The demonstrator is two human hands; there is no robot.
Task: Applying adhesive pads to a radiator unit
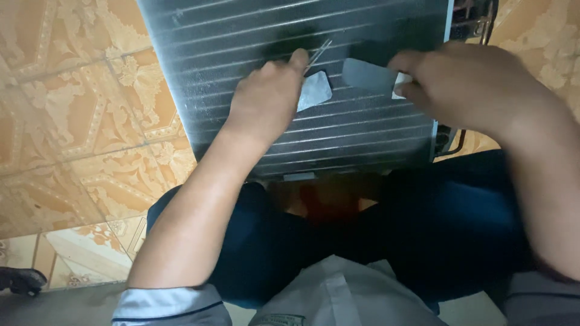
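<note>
Fingers (297,60) of the left hand (266,99) are curled closed, thumb tip pressed against a thin metal tool (320,52), apparently 2 slim prongs, whose free end rests on the finned coil panel (241,36). Just below the thumb a small grey patch (315,90) lies flat on the fins, touching the hand's edge. Fingers of the right hand (468,84) are pinched shut on the pale handle end of a flat grey blade (368,75), which points left toward the patch and lies close over the fins; whether it touches them cannot be told.

The panel stands tilted between the person's knees, its dark horizontal ribs running across the view, with copper tubing (450,142) at its right edge. Dark trousers (459,223) and a white garment fill the lower view; patterned orange floor tiles (78,121) surround the panel.

Judged from this pose, the work goes best with the thin tool kept in line with the ribs, light pressure only, and the blade held shallow so fins are not bent.
</note>
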